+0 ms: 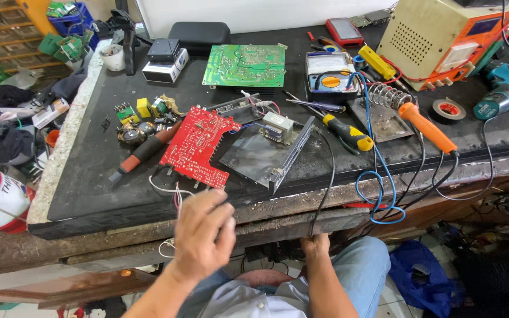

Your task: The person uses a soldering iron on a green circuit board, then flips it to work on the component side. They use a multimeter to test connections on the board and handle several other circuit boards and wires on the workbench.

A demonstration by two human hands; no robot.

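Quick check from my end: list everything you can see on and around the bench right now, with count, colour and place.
Red circuit board: one, red, bench centre-front, just above the left hand.
Green circuit board: one, green, back centre.
Metal chassis with transformer: one, grey, right of the red board.
Red-handled screwdriver: one, red and black, left of the red board.
Loose components: several, yellow, green, black, behind the screwdriver.
Analogue multimeter: one, grey and blue, back centre-right.
Yellow-black screwdriver: one, right of the chassis.
Orange soldering iron: one, right side, by its coil stand.
Beige power supply: one, back right.
Black tape roll: one, right.
Teal drill: one, far right.
Left hand: raised at the bench's front edge, empty.
Right hand: low under the bench edge, partly hidden.
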